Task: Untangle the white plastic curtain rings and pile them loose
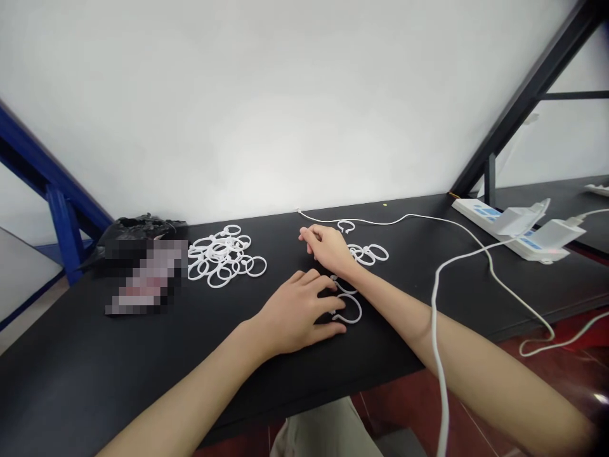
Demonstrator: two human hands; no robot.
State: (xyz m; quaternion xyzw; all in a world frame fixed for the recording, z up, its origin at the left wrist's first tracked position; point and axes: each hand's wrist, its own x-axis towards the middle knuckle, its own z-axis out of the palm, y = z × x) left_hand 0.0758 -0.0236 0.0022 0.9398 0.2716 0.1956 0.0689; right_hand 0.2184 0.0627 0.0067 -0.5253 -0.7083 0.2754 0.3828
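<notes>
My left hand lies palm down near the middle of the table, its fingers apart, reaching over an open white plastic ring like a shower curtain ring. Part of another white ring shows between my left fingers and my right forearm. My right hand is just beyond the left, its fingers curled inward; whatever they hold, if anything, is hidden. Beside its wrist lie several white rings, and behind it is one ring with a gap. A pile of white rings sits on the left.
On the black table, a black plastic bag and a blurred-out packet lie at the left. A white power strip with plugged-in adapters stands at the right. A white cable hangs across in front of my right forearm.
</notes>
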